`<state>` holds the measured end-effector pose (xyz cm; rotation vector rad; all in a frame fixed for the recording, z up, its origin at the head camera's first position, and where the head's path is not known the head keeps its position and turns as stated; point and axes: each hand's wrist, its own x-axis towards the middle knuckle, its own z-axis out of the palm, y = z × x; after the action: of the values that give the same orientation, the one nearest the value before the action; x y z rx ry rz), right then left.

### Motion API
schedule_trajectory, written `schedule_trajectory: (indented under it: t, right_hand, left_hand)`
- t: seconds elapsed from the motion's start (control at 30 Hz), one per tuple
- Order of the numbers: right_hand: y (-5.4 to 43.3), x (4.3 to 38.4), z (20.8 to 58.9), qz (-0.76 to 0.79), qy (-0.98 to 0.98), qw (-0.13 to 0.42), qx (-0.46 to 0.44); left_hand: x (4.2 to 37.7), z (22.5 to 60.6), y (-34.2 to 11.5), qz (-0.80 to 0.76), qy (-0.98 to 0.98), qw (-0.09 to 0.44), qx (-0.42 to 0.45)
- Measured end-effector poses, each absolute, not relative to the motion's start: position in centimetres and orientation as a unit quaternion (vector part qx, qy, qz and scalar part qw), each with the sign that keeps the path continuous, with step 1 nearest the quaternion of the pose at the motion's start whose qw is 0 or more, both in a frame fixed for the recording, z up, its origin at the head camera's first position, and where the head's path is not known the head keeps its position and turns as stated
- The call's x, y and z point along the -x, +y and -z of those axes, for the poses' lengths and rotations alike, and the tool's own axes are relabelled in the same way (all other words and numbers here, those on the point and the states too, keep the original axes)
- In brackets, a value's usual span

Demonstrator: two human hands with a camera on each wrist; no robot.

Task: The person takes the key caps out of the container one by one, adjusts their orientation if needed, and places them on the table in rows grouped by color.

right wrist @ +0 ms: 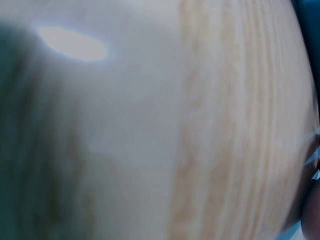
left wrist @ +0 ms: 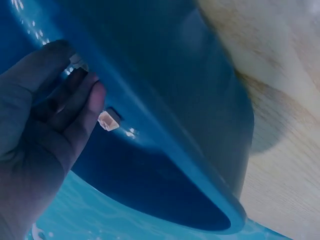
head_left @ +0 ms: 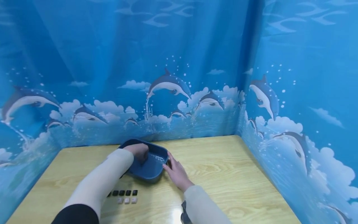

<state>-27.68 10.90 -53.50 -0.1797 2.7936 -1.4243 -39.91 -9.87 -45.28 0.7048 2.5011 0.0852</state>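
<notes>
A dark blue plastic basin (head_left: 149, 176) stands at the back of the table. My left hand (head_left: 140, 151) reaches down inside it, and in the left wrist view its thumb and fingers (left wrist: 95, 97) pinch a small pale keycap (left wrist: 77, 62), mostly covered by the fingertips. Just beside those fingertips, another pale keycap (left wrist: 108, 120) lies in the basin near its wall. My right hand (head_left: 178, 175) grips the basin's right rim, fingers and thumb spread along it. Only a sliver of that hand (right wrist: 312, 215) shows in the right wrist view.
In front of the basin, on the wood-grain table (head_left: 223, 174), lies a row of black keycaps (head_left: 121, 193) with a row of white keycaps (head_left: 127, 200) nearer me. My left forearm overlaps the rows' left end. A dolphin-print curtain (head_left: 173, 102) borders the table.
</notes>
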Motion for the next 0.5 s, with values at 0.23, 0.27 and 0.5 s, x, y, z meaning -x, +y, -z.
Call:
schedule_trajectory:
  t: [0.23,0.27,0.5]
  right_hand:
    - [10.6,27.3,53.4,0.45,0.891,-0.003,0.062]
    - [10.6,27.3,53.4,0.451,0.891,-0.003,0.062]
    - [10.7,27.5,53.4,0.441,0.895,-0.015,0.063]
  left_hand:
    - [38.9,45.0,-9.3,-0.034,0.924,0.229,-0.304]
    - [38.8,44.8,-9.2,-0.039,0.924,0.217,-0.312]
    - [37.2,42.9,-9.7,-0.105,0.925,0.132,-0.34]
